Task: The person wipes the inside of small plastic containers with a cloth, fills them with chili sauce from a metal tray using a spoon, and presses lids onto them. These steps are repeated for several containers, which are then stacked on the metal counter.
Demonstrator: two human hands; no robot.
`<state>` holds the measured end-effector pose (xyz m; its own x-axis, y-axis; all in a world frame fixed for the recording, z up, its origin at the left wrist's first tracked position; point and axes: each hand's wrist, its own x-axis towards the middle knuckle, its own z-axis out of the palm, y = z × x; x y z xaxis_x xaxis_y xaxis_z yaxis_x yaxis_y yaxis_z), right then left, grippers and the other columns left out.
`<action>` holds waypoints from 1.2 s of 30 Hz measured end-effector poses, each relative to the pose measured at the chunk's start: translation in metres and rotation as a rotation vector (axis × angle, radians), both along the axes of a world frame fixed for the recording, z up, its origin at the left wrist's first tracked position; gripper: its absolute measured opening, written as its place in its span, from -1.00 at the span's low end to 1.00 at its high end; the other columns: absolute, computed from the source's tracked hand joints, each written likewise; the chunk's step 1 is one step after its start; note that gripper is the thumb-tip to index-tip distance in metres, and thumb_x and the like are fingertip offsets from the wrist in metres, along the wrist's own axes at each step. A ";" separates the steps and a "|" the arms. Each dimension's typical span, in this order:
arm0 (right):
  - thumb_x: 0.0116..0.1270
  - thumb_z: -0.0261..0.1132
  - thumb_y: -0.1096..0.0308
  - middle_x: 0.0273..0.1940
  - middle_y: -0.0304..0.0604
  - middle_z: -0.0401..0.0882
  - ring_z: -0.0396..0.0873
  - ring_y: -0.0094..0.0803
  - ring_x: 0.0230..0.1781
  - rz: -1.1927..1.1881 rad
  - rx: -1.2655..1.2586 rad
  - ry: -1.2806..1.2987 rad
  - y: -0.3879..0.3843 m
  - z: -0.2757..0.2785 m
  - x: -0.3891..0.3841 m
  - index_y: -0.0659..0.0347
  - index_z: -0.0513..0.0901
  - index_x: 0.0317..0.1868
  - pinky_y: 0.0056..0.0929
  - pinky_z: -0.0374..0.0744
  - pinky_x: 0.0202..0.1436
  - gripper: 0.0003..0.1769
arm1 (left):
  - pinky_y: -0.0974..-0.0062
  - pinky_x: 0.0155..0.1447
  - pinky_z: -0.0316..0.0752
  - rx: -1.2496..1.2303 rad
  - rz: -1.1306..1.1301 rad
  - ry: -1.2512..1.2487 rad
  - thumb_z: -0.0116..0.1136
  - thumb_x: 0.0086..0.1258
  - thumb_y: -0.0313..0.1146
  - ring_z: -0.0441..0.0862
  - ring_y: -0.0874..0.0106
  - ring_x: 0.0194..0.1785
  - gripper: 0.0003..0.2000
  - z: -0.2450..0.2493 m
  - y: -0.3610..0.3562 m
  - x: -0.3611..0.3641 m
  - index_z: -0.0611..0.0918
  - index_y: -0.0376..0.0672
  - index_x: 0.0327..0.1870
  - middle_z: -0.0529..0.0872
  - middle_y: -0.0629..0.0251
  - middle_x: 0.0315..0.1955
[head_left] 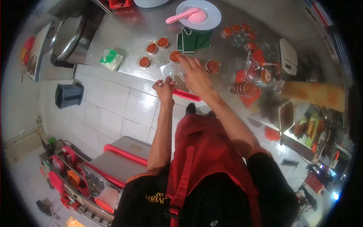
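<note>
My left hand [164,90] is at the front edge of the steel table [130,56], its fingers pinched at the near rim of a clear round plastic cup [167,70]. Stretched out over the table, my right hand [195,75] has its fingertips at the side of a small cup of red-orange food [175,56]. Its thumb is hard to make out. Similar filled cups stand around: one to the right [213,67], another to the left [144,62], and a pair behind [152,48].
A white plate [213,17] with a pink ladle [196,16] lies at the back, beside a folded green cloth [193,39]. Clear plastic packaging [261,72] and a white scale [288,56] are on the right. A tissue pack [111,59] sits at the left edge.
</note>
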<state>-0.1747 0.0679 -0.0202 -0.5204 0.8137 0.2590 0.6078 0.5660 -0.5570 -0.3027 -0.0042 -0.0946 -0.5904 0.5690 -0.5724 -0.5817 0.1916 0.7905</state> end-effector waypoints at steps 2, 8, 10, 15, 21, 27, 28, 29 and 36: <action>0.25 0.22 0.52 0.32 -0.01 0.47 0.40 -0.08 0.33 0.004 0.110 -0.072 0.033 -0.028 -0.025 0.14 0.37 0.43 -0.12 0.39 0.39 -0.31 | 0.51 -0.22 0.55 0.006 -0.024 -0.007 0.28 0.38 -0.40 0.66 0.42 -0.26 -0.41 0.003 0.000 0.000 0.15 -0.31 0.25 0.63 0.08 -0.18; 0.25 0.27 0.48 0.31 0.01 0.46 0.37 -0.04 0.35 0.118 -0.118 -0.146 0.050 -0.040 -0.036 0.14 0.34 0.47 -0.06 0.33 0.44 -0.27 | 0.51 -0.04 0.57 0.044 -0.096 0.032 0.24 0.41 -0.39 0.67 0.39 -0.11 -0.41 0.010 -0.015 0.002 0.15 -0.34 0.29 0.65 0.08 -0.12; 0.24 0.31 0.45 0.33 0.02 0.45 0.38 -0.03 0.37 0.129 -0.126 -0.134 0.041 -0.041 -0.027 0.11 0.32 0.47 -0.08 0.35 0.44 -0.25 | 0.48 0.06 0.58 0.094 -0.125 0.025 0.18 0.45 -0.42 0.67 0.38 -0.06 -0.47 0.007 -0.024 0.001 0.17 -0.34 0.30 0.66 0.03 -0.04; 0.26 0.37 0.37 0.36 0.03 0.43 0.41 0.01 0.37 0.080 -0.151 -0.172 -0.009 -0.039 0.012 0.01 0.31 0.49 -0.10 0.44 0.40 -0.22 | 0.36 0.20 0.56 0.251 -0.385 0.193 0.05 0.48 -0.59 0.69 0.34 0.03 -0.46 0.009 -0.062 0.002 0.18 -0.20 0.43 0.68 0.10 0.02; 0.20 0.47 0.33 0.33 0.00 0.47 0.53 0.02 0.26 0.082 -0.283 0.015 -0.038 -0.047 0.044 0.02 0.32 0.48 -0.14 0.55 0.28 -0.16 | 0.35 -0.04 0.61 0.131 -0.550 0.811 0.23 0.41 -0.53 0.66 0.32 -0.10 -0.82 0.032 -0.046 0.027 0.63 -0.22 0.00 0.60 0.18 -0.11; 0.19 0.47 0.48 0.16 0.03 0.58 0.68 -0.06 0.03 0.060 -0.456 0.228 -0.035 -0.053 0.054 0.05 0.31 0.46 -0.20 0.63 0.09 -0.17 | 0.26 -0.10 0.54 0.063 -0.572 0.955 0.30 0.34 -0.50 0.64 0.13 -0.13 -0.81 0.004 -0.021 0.041 0.60 -0.21 -0.08 0.60 0.07 -0.20; 0.19 0.47 0.48 0.16 0.03 0.58 0.68 -0.06 0.03 0.066 -0.455 0.232 -0.035 -0.048 0.055 0.05 0.31 0.46 -0.20 0.63 0.09 -0.17 | 0.19 -0.11 0.50 0.088 -0.521 1.042 0.31 0.32 -0.50 0.64 0.06 -0.16 -0.82 0.002 -0.020 0.043 0.58 -0.23 -0.12 0.63 0.04 -0.26; 0.20 0.46 0.49 0.12 0.01 0.61 0.71 -0.13 -0.05 0.000 -0.606 0.310 -0.039 -0.044 0.057 0.07 0.34 0.43 -0.24 0.65 0.02 -0.21 | 0.19 -0.11 0.50 0.083 -0.519 1.048 0.31 0.32 -0.50 0.64 0.06 -0.16 -0.82 0.000 -0.021 0.043 0.58 -0.23 -0.12 0.63 0.04 -0.26; 0.21 0.42 0.55 -0.11 -0.06 0.71 0.76 -0.30 -0.30 -0.244 -0.679 0.472 -0.043 -0.083 0.057 0.13 0.45 0.30 -0.36 0.69 -0.23 -0.36 | 0.36 -0.14 0.60 0.129 -0.538 0.638 0.34 0.32 -0.56 0.69 0.32 -0.23 -0.76 0.002 -0.028 0.035 0.55 -0.30 -0.06 0.67 0.15 -0.30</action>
<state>-0.1177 0.0251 -0.1037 -0.2714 0.9457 -0.1790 0.2891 -0.0973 -0.9523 -0.2678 -0.0323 -0.0929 -0.4084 0.9031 -0.1326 0.1284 0.2007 0.9712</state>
